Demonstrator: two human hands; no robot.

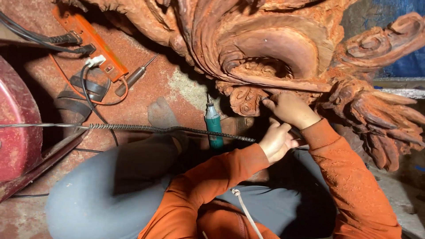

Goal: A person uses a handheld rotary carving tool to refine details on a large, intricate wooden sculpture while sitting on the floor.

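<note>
The right hand [290,108] is curled, its grip closed around a thin tool whose shaft mostly hides behind the fingers; the tip points up-left into the underside of the carved wooden sculpture [265,48], at a small scrolled flower detail [243,99]. The left hand [276,140] sits just below and touching the right, fingers folded into a loose fist around the lower part of the same tool; how firmly it grips cannot be told. Both sleeves are orange and dusted with wood powder.

Room is tight here: the sculpture's swirling lip overhangs the hands from above, and a carved claw-like cluster [380,119] crowds in just to the right. The only open side is left and down, toward the person's grey-trousered knee [110,186].

Just left of the hands, a teal rotary handpiece [213,126] lies on the dusty red floor [146,93], bit pointing away from the person, with a coiled flexible shaft [133,128] running across it toward the floor's left edge. Farther off, near the far left corner, lie an orange power strip [90,42] with black cables plugged in and a screwdriver-like tool [133,79] beside it. A red rounded machine housing [17,128] fills the left edge.
</note>
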